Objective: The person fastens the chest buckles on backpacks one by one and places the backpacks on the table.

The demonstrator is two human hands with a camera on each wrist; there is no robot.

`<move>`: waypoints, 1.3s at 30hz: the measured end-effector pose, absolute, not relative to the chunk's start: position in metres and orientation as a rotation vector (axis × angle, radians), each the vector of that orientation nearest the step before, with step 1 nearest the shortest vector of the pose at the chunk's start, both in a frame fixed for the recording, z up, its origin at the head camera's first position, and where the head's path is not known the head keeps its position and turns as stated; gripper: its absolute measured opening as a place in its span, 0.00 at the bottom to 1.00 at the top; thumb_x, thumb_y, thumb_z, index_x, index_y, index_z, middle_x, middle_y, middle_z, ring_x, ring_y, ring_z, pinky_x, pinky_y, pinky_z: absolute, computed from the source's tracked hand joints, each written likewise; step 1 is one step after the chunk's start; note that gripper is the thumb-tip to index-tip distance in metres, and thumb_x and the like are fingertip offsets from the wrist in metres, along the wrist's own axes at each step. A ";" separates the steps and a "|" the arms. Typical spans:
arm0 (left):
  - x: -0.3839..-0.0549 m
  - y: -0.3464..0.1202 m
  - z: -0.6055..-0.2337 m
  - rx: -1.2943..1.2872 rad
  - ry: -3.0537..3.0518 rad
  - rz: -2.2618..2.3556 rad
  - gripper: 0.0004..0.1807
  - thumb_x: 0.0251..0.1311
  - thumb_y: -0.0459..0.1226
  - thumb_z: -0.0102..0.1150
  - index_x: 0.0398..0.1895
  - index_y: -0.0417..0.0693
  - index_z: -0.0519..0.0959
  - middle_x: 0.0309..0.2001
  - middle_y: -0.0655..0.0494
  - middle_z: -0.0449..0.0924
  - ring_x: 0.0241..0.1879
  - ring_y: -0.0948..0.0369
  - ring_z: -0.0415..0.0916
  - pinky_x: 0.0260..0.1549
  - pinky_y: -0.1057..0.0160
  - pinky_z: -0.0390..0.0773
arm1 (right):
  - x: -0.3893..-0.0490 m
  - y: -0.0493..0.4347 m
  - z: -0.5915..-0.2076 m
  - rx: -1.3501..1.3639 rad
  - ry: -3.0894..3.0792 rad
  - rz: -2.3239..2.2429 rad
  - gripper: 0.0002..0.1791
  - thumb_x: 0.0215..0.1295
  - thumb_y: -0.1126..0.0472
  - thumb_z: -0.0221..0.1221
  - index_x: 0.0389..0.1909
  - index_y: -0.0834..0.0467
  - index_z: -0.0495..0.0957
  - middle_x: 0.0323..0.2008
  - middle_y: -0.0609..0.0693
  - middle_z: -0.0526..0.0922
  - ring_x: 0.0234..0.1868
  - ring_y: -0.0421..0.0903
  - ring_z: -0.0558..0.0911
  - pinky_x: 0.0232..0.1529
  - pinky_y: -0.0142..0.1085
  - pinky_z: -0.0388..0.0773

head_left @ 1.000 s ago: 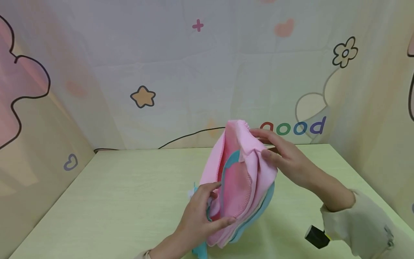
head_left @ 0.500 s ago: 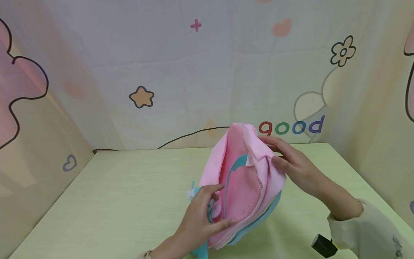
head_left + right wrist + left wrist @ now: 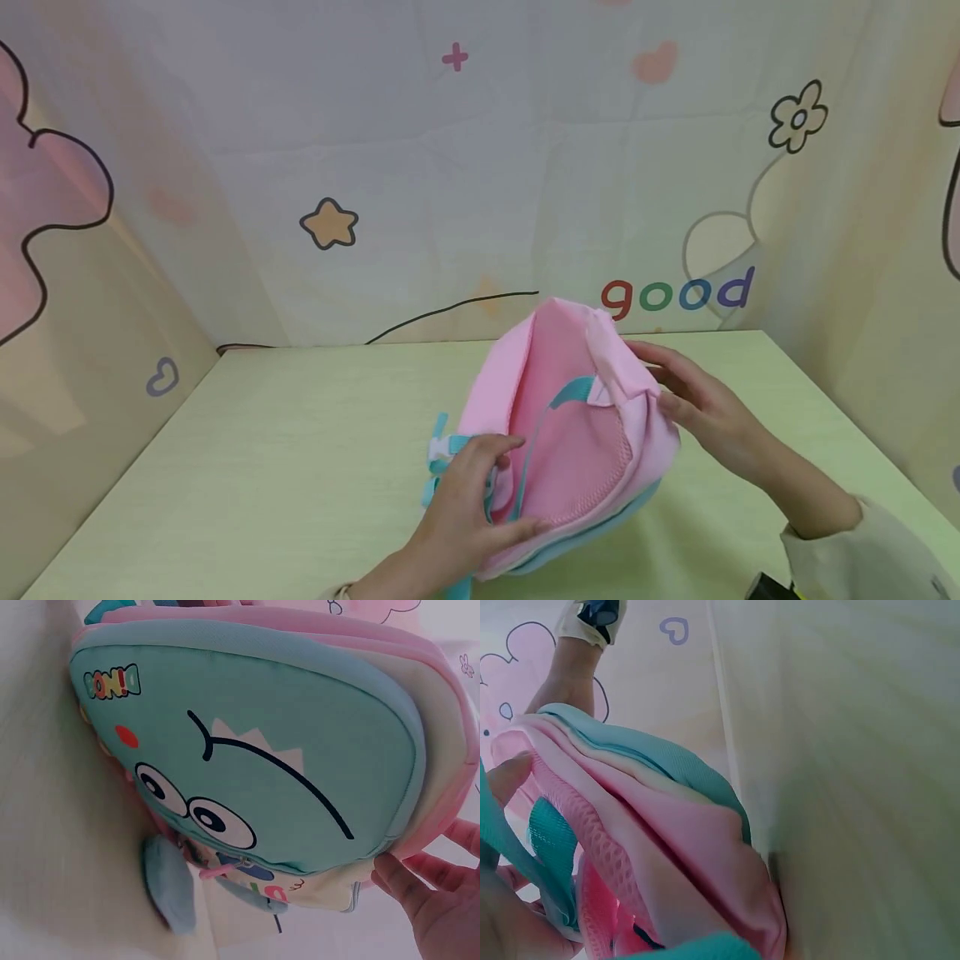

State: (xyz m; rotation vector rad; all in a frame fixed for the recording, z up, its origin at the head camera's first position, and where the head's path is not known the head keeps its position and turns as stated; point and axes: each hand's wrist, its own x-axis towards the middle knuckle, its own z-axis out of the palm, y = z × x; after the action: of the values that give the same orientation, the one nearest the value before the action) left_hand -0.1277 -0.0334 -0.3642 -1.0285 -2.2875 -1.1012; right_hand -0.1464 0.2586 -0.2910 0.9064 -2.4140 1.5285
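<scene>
A small pink and teal child's backpack (image 3: 570,433) is held tilted over the table, its pink mesh side and teal webbing strap (image 3: 573,390) facing the head camera. My left hand (image 3: 472,500) grips its near left edge, thumb along the lower rim and fingers on the far side of the strap. At the far right edge, my right hand (image 3: 705,400) holds the pink fabric between thumb and fingers. The teal front panel (image 3: 300,772), with a cartoon dinosaur face, shows in the right wrist view. Teal straps with a pale buckle (image 3: 441,450) hang beside my left hand.
The pale green tabletop (image 3: 300,467) extends around the backpack. A curtain (image 3: 390,150) printed with a star, flowers and the word "good" encloses the back and sides. A black device (image 3: 771,588) sits by my right sleeve (image 3: 870,554).
The backpack has turned, its upper end shifting right and down, so more of the pink mesh side shows. My right hand has moved right and lower with it; my left hand has barely moved.
</scene>
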 end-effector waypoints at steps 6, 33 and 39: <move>-0.125 -0.033 -0.365 -1.000 -2.378 -1.143 0.40 0.44 0.47 0.75 0.60 0.48 0.68 0.48 0.53 0.72 0.46 0.62 0.69 0.46 0.65 0.75 | -0.143 0.269 -0.310 0.918 -2.380 1.600 0.28 0.73 0.67 0.45 0.72 0.57 0.56 0.64 0.33 0.69 0.58 0.30 0.75 0.48 0.27 0.80; -0.128 -0.036 -0.381 -1.053 -2.506 -0.813 0.43 0.41 0.48 0.77 0.62 0.50 0.68 0.59 0.49 0.70 0.58 0.55 0.69 0.54 0.57 0.76 | -0.127 0.287 -0.376 0.862 -2.432 1.753 0.33 0.69 0.74 0.47 0.74 0.61 0.50 0.64 0.29 0.67 0.59 0.28 0.74 0.50 0.26 0.79; -0.130 -0.037 -0.382 -1.078 -2.573 -0.741 0.42 0.43 0.49 0.76 0.63 0.52 0.67 0.60 0.49 0.69 0.56 0.57 0.70 0.53 0.58 0.75 | -0.124 0.287 -0.394 0.781 -2.520 1.709 0.31 0.68 0.71 0.52 0.71 0.63 0.56 0.60 0.25 0.70 0.56 0.25 0.75 0.49 0.23 0.77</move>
State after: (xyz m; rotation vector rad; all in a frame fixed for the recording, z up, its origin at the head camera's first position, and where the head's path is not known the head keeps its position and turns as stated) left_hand -0.1297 -0.0372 -0.3821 -1.0775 -2.5725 -0.7407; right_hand -0.1243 0.2870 -0.3940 0.7811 -2.5196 1.7093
